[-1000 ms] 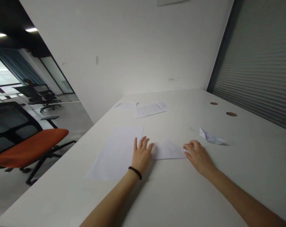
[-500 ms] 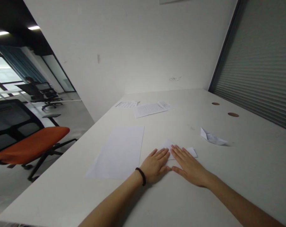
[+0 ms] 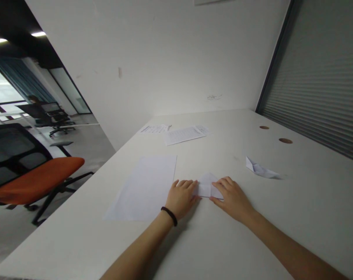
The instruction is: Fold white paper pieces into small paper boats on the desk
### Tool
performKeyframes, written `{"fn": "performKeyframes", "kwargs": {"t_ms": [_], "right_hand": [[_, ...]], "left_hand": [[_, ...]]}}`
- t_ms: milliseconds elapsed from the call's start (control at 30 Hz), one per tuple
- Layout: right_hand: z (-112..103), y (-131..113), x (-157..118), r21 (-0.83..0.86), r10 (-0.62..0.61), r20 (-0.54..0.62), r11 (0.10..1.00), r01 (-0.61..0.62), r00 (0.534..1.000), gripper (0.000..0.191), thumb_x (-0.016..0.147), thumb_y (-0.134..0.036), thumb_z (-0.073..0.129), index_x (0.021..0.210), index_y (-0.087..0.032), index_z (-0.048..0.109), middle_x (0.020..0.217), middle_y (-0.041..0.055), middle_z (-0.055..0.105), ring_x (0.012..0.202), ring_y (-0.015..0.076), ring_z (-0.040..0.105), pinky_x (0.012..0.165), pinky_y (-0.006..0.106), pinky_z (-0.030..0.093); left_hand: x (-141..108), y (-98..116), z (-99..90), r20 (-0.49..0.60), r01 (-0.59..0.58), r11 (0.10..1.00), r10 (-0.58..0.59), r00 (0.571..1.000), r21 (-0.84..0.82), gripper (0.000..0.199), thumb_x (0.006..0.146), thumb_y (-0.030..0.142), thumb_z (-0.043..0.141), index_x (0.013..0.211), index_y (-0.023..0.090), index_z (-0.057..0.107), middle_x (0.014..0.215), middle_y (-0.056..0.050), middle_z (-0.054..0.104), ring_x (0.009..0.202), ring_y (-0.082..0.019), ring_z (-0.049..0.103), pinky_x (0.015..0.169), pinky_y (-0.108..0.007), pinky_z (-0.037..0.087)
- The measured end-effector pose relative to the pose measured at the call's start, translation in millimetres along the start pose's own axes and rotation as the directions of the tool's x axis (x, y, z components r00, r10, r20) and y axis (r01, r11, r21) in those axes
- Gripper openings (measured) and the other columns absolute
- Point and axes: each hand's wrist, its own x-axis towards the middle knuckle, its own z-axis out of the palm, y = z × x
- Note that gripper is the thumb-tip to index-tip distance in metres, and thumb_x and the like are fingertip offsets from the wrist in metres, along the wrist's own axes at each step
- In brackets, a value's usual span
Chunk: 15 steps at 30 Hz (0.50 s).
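Observation:
A folded white paper [image 3: 204, 189] lies on the white table [image 3: 211, 241], with a pointed part at its far side and a straight band along its near edge. My left hand [image 3: 182, 197] is closed on the paper's left end, thumb at the near edge. On the right end, my right hand [image 3: 231, 197] pinches the paper between thumb and fingers. A flat blank sheet [image 3: 144, 186] lies left of my left hand. To the right rests a folded paper boat shape [image 3: 261, 170].
Printed sheets [image 3: 185, 135] and more printed paper [image 3: 154, 128] lie near the wall. Two round holes [image 3: 285, 140] are at the table's right. An orange chair [image 3: 42, 179] stands beyond the left edge. A person [image 3: 34, 99] sits far off at left.
Both hands have moved apart from the middle of the folded paper to its two ends, their fingers now curled. More of the paper's middle shows.

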Motion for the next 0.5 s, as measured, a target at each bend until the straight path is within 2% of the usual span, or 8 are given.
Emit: {"fn": "performKeyframes", "kwargs": {"t_ms": [67,167,233,300,333,400,500], "right_hand": [[-2.7,-6.4,0.0,-0.068,-0.029,-0.013,0.997,0.028,0.999,0.035,0.077,-0.038,0.056,0.104,-0.016,0.057,0.092,0.0098,0.059,0.092,0.0243,0.048,0.077,0.037,0.039],[-4.4,-12.9,-1.6,-0.150,-0.063,0.000,0.987,0.062,0.998,0.035,0.078,-0.041,0.054,0.102,-0.016,0.057,0.095,0.0104,0.059,0.091,0.0248,0.048,0.075,0.037,0.037],[-4.2,-12.6,-2.3,-0.188,-0.056,0.009,0.980,0.057,0.998,0.034,0.078,-0.043,0.053,0.097,-0.015,0.058,0.093,0.0103,0.059,0.088,0.0246,0.048,0.072,0.037,0.037],[-3.3,-8.8,-2.3,-0.199,-0.062,0.017,0.978,0.064,0.998,0.032,0.080,-0.043,0.051,0.094,-0.016,0.059,0.089,0.0094,0.058,0.084,0.0230,0.049,0.069,0.035,0.037],[-2.8,-6.2,-2.1,-0.191,-0.073,0.023,0.979,0.076,0.997,0.029,0.081,-0.042,0.050,0.092,-0.017,0.059,0.088,0.0086,0.058,0.082,0.0217,0.050,0.068,0.033,0.037],[-1.8,-1.5,-1.3,-0.164,-0.095,0.030,0.982,0.098,0.995,0.024,0.085,-0.037,0.046,0.088,-0.018,0.060,0.084,0.0068,0.058,0.079,0.0191,0.051,0.067,0.031,0.037],[-1.2,-0.3,-0.4,-0.144,-0.108,0.021,0.983,0.110,0.994,0.020,0.086,-0.028,0.044,0.087,-0.019,0.061,0.077,0.0053,0.058,0.076,0.0176,0.052,0.067,0.029,0.038]], "left_hand": [[2.2,-2.0,-4.9,0.018,0.017,1.000,-0.017,1.000,-0.010,0.036,0.084,0.031,0.049,0.118,0.020,0.047,0.106,-0.006,0.060,0.097,-0.021,0.054,0.085,-0.036,0.041],[3.7,-3.0,-7.7,0.019,0.018,0.998,-0.017,1.000,-0.064,0.029,0.083,0.026,0.050,0.111,0.021,0.053,0.096,-0.005,0.063,0.089,-0.020,0.057,0.077,-0.032,0.044],[4.0,-3.5,-6.9,-0.018,0.032,0.983,-0.036,0.999,-0.180,0.028,0.082,0.028,0.051,0.109,0.022,0.054,0.095,-0.004,0.063,0.088,-0.020,0.057,0.077,-0.031,0.044],[4.8,-4.9,-5.1,-0.068,0.101,0.924,-0.136,0.988,-0.370,0.028,0.084,0.034,0.048,0.109,0.023,0.054,0.093,-0.003,0.064,0.085,-0.019,0.058,0.076,-0.031,0.044],[5.5,-6.0,-4.0,-0.085,0.141,0.863,-0.207,0.975,-0.485,0.029,0.085,0.036,0.044,0.108,0.022,0.054,0.091,-0.003,0.065,0.083,-0.018,0.059,0.076,-0.031,0.044],[7.3,-8.6,-1.4,-0.090,0.193,0.675,-0.361,0.928,-0.712,0.033,0.089,0.040,0.035,0.111,0.020,0.051,0.089,-0.004,0.065,0.079,-0.017,0.059,0.070,-0.029,0.046],[10.3,-9.6,4.3,0.012,0.205,0.346,-0.486,0.874,-0.915,0.040,0.088,0.044,0.033,0.115,0.016,0.043,0.096,-0.008,0.060,0.076,-0.016,0.058,0.057,-0.025,0.047]]}}
